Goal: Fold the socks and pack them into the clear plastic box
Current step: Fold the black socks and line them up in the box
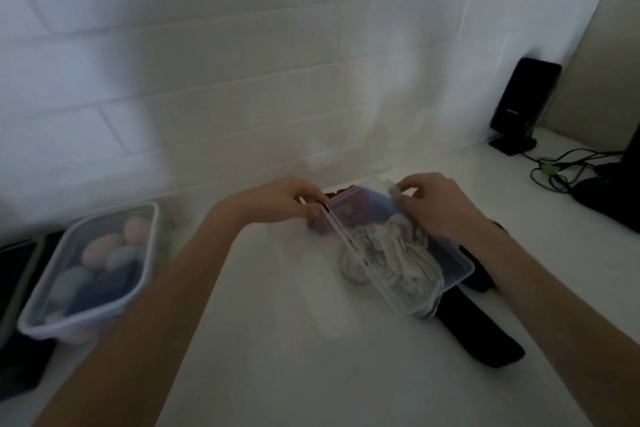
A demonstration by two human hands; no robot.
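A clear plastic box (457,270) lies on the white table right of centre, tilted, with a clear lid (349,243) at its left side. Inside I see crumpled white socks (398,253) and something blue (377,206) and dark red at the far end. My left hand (287,199) pinches the lid's far left corner. My right hand (436,204) grips the box's far rim from above. Dark socks (481,336) lie on the table under and in front of the box.
A second clear box (93,270) with a lid, holding rolled pastel and blue socks, stands at the left. Dark flat objects (17,305) lie at the left edge. A black speaker (523,104), cables (561,166) and dark gear sit at the back right. A white tiled wall rises behind.
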